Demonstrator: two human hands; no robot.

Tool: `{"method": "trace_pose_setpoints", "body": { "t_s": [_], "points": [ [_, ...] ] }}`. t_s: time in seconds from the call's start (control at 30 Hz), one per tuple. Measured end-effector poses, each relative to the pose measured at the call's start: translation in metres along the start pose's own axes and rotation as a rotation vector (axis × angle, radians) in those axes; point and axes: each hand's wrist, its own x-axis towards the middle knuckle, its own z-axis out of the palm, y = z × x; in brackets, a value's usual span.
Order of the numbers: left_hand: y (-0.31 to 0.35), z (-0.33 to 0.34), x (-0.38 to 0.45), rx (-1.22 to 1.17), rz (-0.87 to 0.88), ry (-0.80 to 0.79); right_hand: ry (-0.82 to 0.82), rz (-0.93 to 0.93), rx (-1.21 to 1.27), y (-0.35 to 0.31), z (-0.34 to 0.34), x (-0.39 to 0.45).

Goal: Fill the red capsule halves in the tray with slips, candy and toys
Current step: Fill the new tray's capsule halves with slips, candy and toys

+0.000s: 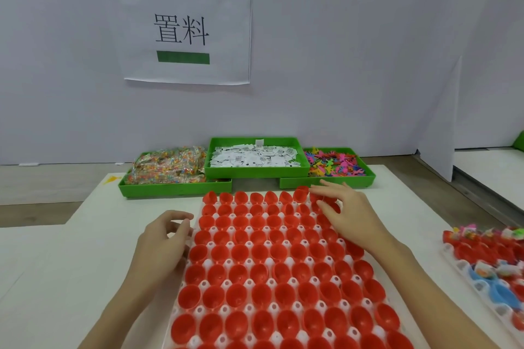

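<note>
A white counter [93, 238] is backed by a grey wall carrying a paper sign [187, 28]. The tray [269, 228] of red capsule halves [263, 272] is set centrally; left hand [163, 244] loosely curled, holding nothing, right hand [348, 215] spread over far halves.

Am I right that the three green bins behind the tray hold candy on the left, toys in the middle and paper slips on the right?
Not quite: the head view shows the slips in the middle bin and the toys in the right one. The candy is on the left, as you said.
</note>
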Motion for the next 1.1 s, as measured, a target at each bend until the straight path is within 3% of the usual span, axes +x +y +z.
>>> {"method": "trace_pose_setpoints", "body": {
  "t_s": [0.17,0.33,0.57,0.9,1.1],
  "points": [
    [-0.002,0.003,-0.001,-0.036,-0.026,-0.005,-0.068,0.015,-0.069,-0.001,-0.004,0.004],
    [-0.003,0.004,-0.001,-0.032,-0.012,-0.010,0.000,-0.005,0.073,-0.002,-0.008,0.001],
    [0.000,0.005,-0.003,-0.019,-0.014,-0.027,0.076,-0.056,-0.008,-0.018,0.000,0.008],
    [0.004,0.004,-0.005,-0.014,-0.039,-0.038,-0.113,0.002,-0.079,-0.026,0.012,0.019],
    [0.009,0.001,-0.007,-0.017,-0.072,-0.076,-0.038,0.020,-0.008,-0.023,0.010,0.016]
  ]
}}
